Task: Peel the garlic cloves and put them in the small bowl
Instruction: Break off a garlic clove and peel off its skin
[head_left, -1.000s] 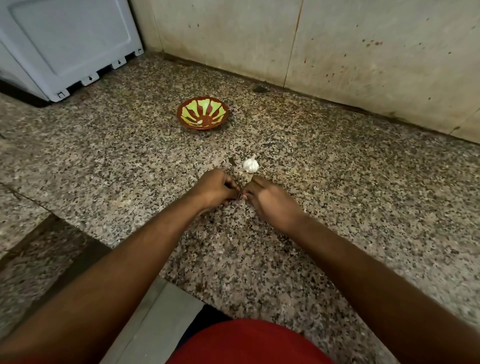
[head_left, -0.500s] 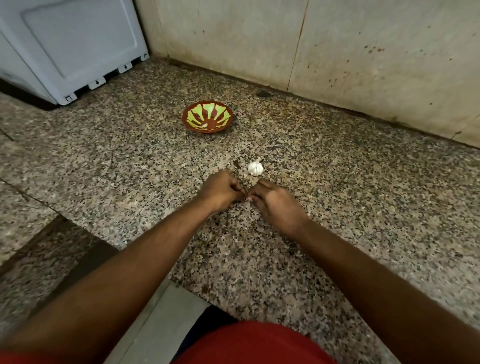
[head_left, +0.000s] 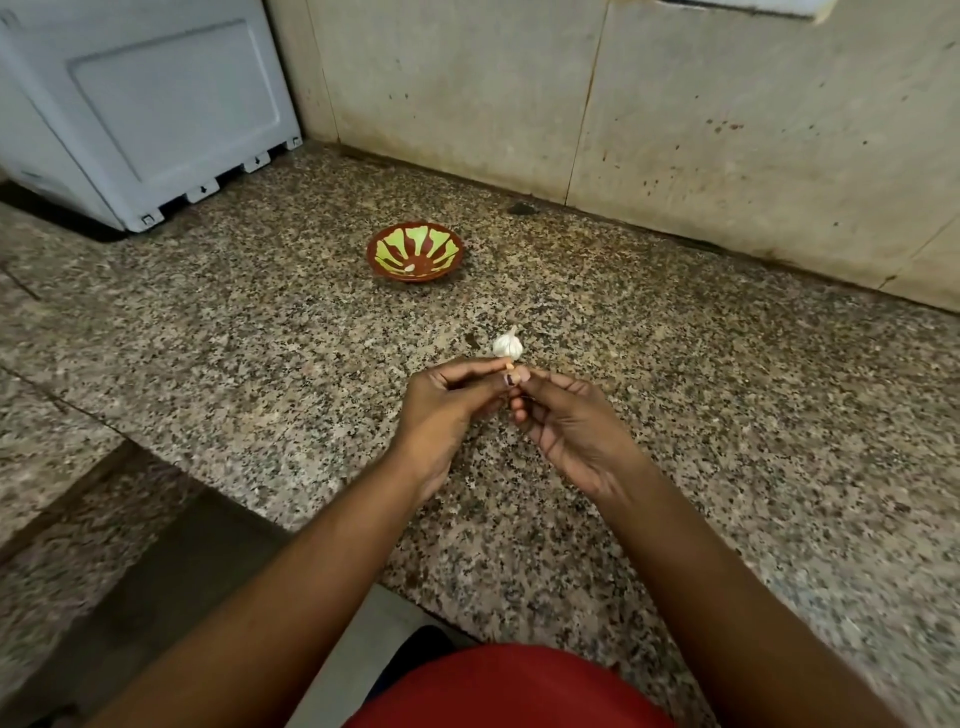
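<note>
Pinching one tiny clove (head_left: 510, 368) between them, the left hand (head_left: 441, 410) and right hand (head_left: 571, 426) peel. Just past them waits the garlic bulb (head_left: 507, 345); farther, the small bowl (head_left: 414, 251) holds maybe one piece.

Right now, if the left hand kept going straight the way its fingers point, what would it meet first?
The left hand points right, at the right hand, whose fingertips it nearly touches around a small clove. The garlic bulb lies just beyond, probably off that line.
</note>
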